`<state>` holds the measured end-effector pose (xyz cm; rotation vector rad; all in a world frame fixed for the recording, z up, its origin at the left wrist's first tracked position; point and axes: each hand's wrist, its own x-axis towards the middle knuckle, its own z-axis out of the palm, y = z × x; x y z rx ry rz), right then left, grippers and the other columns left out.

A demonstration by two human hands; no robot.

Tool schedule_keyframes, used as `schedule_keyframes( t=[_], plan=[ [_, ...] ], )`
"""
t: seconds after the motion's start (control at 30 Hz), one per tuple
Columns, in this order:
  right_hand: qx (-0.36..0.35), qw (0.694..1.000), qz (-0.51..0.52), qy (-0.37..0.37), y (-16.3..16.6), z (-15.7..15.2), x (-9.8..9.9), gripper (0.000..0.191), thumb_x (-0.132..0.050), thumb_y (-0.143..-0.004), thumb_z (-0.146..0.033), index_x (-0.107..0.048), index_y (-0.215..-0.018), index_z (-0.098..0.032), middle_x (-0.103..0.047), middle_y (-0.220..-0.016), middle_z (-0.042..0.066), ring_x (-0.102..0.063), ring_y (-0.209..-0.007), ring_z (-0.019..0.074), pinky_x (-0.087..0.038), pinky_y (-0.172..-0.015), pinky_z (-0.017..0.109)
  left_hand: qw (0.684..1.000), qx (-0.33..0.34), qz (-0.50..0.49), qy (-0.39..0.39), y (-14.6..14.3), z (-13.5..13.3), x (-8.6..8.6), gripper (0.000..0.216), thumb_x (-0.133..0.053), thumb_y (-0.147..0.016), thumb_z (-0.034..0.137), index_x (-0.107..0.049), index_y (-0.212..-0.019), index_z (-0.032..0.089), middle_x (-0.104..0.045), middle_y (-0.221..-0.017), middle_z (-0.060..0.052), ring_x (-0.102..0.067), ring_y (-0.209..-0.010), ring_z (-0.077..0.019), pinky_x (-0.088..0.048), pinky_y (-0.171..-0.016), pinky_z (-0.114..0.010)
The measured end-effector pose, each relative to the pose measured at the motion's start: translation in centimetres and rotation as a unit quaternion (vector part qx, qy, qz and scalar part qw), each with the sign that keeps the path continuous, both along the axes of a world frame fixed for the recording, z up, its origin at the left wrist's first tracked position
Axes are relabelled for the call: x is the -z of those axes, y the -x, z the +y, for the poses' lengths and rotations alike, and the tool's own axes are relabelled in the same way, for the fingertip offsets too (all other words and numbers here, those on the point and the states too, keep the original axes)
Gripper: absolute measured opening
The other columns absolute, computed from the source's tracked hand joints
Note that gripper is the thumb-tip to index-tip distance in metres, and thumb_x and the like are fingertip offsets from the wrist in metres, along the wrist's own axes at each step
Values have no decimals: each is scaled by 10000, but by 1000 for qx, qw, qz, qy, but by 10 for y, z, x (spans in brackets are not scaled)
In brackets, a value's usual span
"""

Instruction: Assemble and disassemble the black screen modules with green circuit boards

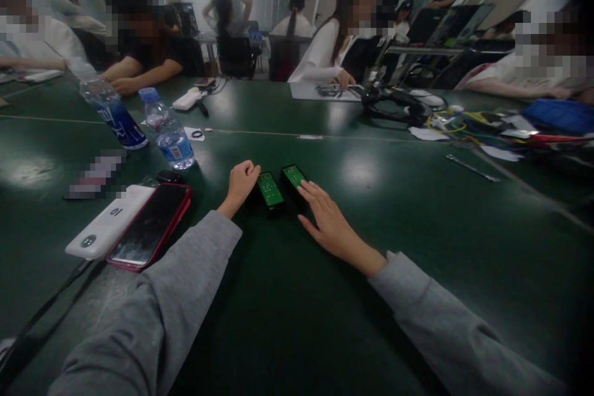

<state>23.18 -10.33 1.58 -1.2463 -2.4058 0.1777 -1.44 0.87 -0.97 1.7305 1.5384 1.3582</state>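
Note:
Two green circuit boards in black trays lie side by side on the dark green table. My left hand [242, 185] is closed in a fist beside the left circuit board [270, 190], with nothing showing from its fingers. My right hand [328, 221] is open, palm down, fingers stretched forward. Its fingertips reach the near right edge of the right circuit board [293, 176] and cover a corner of it. From this view I cannot tell whether they press on it or only hover there.
On the left are two plastic bottles [172, 139], a white power bank [111, 223] and a red-cased phone [153, 223]. A wrench [472, 168] and tangled cables [468, 122] lie to the right. Several people sit across the table, one touching things on a white sheet [301, 91].

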Motion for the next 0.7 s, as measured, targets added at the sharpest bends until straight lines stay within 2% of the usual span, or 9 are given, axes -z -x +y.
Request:
schedule_keyframes(
  t=[0.3,0.53,0.7],
  plan=[
    [4,1000,0,11,0,-1,0,652,-448,-949,-322,-125,-1514,-284,-178,-1569,46,-150,-1443,267,-300,-1123,564,1000,-5,2,5,-1,-2,-3,403,-580,-791,231,-265,-541,201,-323,-521,53,-319,-518,-100,-265,-556,-274],
    [2,1000,-11,-5,1,0,-1,629,-447,-949,-293,-159,-1506,-245,-196,-1563,56,-139,-1447,228,-283,-1152,495,1000,-9,17,3,-2,-2,-3,396,-567,-796,226,-265,-541,199,-315,-521,57,-324,-524,-100,-261,-561,-269],
    [3,1000,-7,-1,0,0,0,631,-451,-949,-306,-162,-1506,-245,-192,-1564,56,-132,-1448,230,-286,-1149,500,1000,-4,11,-1,-1,-1,-2,400,-570,-796,224,-261,-543,203,-314,-519,57,-321,-517,-99,-260,-556,-271]
  ],
)
